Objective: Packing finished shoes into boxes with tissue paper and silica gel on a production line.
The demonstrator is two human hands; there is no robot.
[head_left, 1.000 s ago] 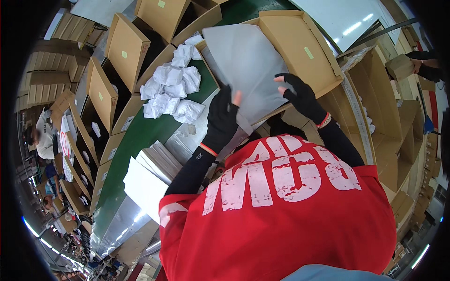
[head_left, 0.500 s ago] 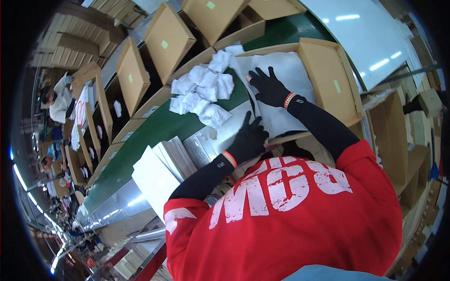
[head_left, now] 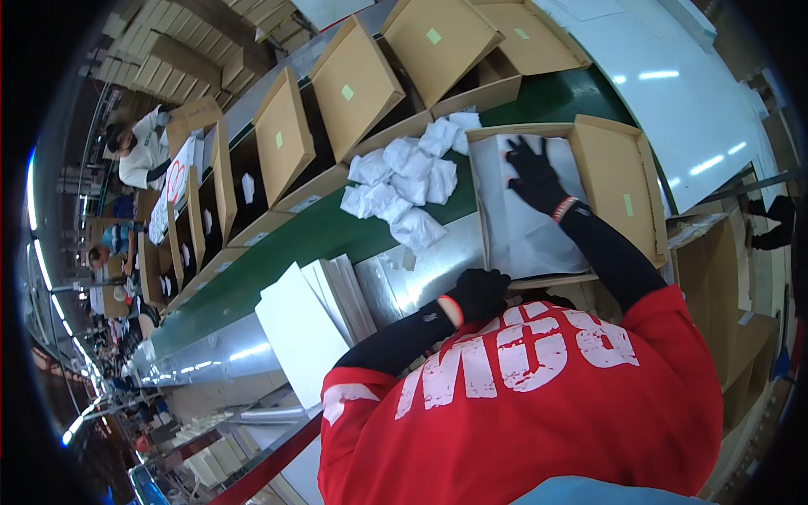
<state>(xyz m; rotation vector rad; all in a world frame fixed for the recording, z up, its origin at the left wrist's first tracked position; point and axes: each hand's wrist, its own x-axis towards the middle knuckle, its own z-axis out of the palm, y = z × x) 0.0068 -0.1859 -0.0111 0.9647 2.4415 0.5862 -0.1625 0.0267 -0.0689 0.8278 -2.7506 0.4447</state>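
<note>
In front of me lies an open cardboard box (head_left: 578,278), its lid (head_left: 621,189) folded back to the right. A thin white sheet (head_left: 539,240) covers what is inside. My right hand (head_left: 536,177), in a black glove, lies on the sheet's far part with its fingers spread. My left hand (head_left: 481,295), also gloved, is curled closed at the box's near left corner. Its fingertips are hidden, so I cannot tell what it grips. Left of the box is a pile of white wrapped packets (head_left: 408,181).
A stack of white boards (head_left: 316,307) stands left of my left forearm. Beyond the green conveyor belt (head_left: 316,240), several open cartons (head_left: 358,88) stand in a row. Co-workers (head_left: 139,151) are at the far left. A white tabletop (head_left: 665,118) lies at the far right.
The sheet's left edge, earlier over the box's rim, now lies inside the box. My left hand has drawn back toward me and curled. My right hand stays spread on the sheet.
</note>
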